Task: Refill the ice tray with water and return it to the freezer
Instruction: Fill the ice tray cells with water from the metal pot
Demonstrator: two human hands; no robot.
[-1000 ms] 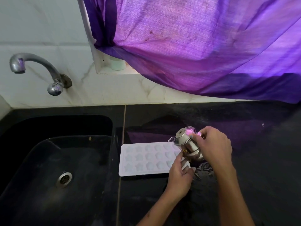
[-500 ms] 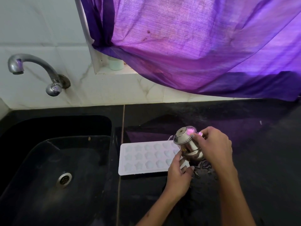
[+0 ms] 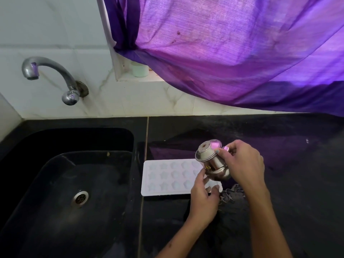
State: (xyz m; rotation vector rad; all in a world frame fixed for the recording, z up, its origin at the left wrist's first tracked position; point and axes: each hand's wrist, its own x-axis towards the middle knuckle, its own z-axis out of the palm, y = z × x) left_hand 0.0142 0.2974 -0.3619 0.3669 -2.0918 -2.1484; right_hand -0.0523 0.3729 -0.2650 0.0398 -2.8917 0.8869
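The ice tray (image 3: 167, 177), white with star-shaped cells, lies flat on the black counter (image 3: 290, 183), just right of the sink (image 3: 74, 174). The right hand (image 3: 243, 162) has its fingers (image 3: 221, 150) closed around a small steel pot (image 3: 212, 161), tipped mouth-left over the tray's right end. The left hand (image 3: 203, 198) rests at the tray's near right corner, fingers pinched on the edge, steadying it. Against the frames of one second and half a second ago, little has altered: pot, tray and both hands keep the same stations, the pot's tilt appearing about the same. No stream of water can be made out, nor whether the cells hold any. A wet patch (image 3: 232, 194) lies on the counter beside the tray's right end. Judgement: pouring is in hand at the right cells; filling is not confirmed complete, and transfer to the freezer remains outstanding. Risk: further spillage at that edge.
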